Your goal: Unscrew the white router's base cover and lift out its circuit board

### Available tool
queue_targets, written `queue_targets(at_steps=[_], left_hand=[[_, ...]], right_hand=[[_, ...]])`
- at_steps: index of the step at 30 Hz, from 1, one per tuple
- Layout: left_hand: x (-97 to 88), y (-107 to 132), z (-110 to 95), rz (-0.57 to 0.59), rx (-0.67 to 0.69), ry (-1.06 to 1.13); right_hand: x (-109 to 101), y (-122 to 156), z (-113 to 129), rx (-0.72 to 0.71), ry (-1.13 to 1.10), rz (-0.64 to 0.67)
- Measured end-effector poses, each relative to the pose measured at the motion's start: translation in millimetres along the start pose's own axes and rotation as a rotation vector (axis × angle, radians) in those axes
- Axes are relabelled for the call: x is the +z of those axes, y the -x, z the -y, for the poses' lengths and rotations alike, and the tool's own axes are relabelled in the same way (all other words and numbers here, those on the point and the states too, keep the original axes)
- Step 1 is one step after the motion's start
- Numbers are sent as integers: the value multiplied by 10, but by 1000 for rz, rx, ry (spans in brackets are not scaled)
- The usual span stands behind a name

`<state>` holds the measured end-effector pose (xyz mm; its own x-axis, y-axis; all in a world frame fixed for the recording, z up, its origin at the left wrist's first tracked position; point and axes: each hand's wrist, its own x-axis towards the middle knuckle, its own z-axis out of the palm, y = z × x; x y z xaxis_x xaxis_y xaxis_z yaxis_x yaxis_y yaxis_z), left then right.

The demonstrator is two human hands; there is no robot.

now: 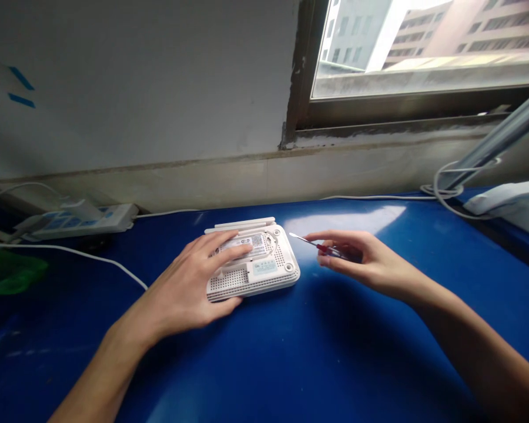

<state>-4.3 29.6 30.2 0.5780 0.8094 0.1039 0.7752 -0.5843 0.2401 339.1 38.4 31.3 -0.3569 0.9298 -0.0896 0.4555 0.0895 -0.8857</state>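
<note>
A white router [267,268] lies underside up on the blue table, showing vent holes, labels and round feet. Its antennas run along the back edge. My left hand [198,270] grips the router's left part, with fingers spread over the underside and the thumb at the front edge. To the right, my right hand [357,255] pinches a small screwdriver [327,250] by its red-and-clear handle. The screwdriver's metal tip points left, just off the router's right edge and apparently not touching it. My palm hides part of the handle.
On the left are a white power strip [121,217] with a plug and cables, and a green bag-like thing [15,271]. A metal lamp pole [489,141] wrapped in white cable stands at the right. Behind the blue table [264,364] rise a wall and window.
</note>
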Motion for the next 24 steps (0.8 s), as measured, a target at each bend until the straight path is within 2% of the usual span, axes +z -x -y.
queue_targets(at_steps=[2,6,11,14,19,24], left_hand=[[9,-8,-15,-9,-39,-43],[70,-83,-239,-81,-247,-178],[64,-81,-409,-65,-314,-181],[30,-42,-365,-56,-259,-114],[96,-16,-252,-73,-15,-27],[259,-49,-257,-45,-4,2]], right_hand=[[1,1,12,-20,-20,13],[20,14,59,-33,-12,26],[17,44,76,-37,-6,116],[4,59,81,-64,78,158],[-18,93,117,-101,212,195],[-26,114,131,-117,280,207]])
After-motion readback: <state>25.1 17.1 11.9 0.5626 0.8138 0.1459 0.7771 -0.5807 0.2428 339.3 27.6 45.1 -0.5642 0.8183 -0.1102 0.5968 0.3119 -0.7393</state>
